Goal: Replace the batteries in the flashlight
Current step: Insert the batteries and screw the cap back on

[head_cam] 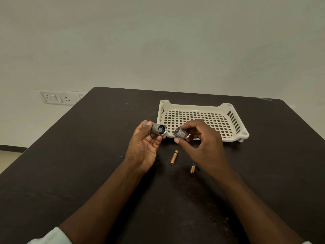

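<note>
The grey metal flashlight is in two pieces, both held above the dark table [88, 164]. My left hand [144, 148] pinches the flashlight body [159, 130], whose open end faces the camera. My right hand [202, 143] pinches the flashlight head [179, 132] between thumb and fingers, just right of the body and apart from it. Two gold-coloured batteries lie on the table below the hands: one battery [174, 157] between the wrists, a second battery [193, 168] partly hidden beside my right wrist.
A cream plastic basket [235, 124] with a perforated floor stands behind my right hand, nothing seen inside it. A wall socket plate [56, 98] sits on the wall past the table's far left corner.
</note>
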